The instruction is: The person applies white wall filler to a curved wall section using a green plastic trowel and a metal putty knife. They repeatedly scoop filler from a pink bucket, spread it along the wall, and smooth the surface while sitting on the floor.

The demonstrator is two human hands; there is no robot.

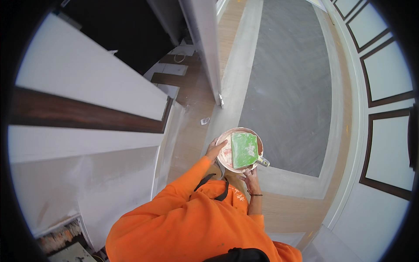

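A round, plaster-smeared bowl [224, 156] is held in front of my body above the floor. My left hand [214, 149] grips its left side, with the thumb over the rim. At the lower right edge my right hand [251, 180] supports the bowl; some of its fingers are hidden below it. A flat green square piece [243, 149], streaked with white, lies in the bowl and covers much of the inside. The grey end of a tool, perhaps a scraper handle [262, 162], sticks out over the right rim.
Left of me stands a white wall with a dark wood rail [87, 111]. A door edge [209, 65] rises ahead, with a small clear scrap [205, 121] on the floor nearby. A grey floor panel [288, 96] lies ahead right. Dark-framed panels [388, 148] line the right wall.
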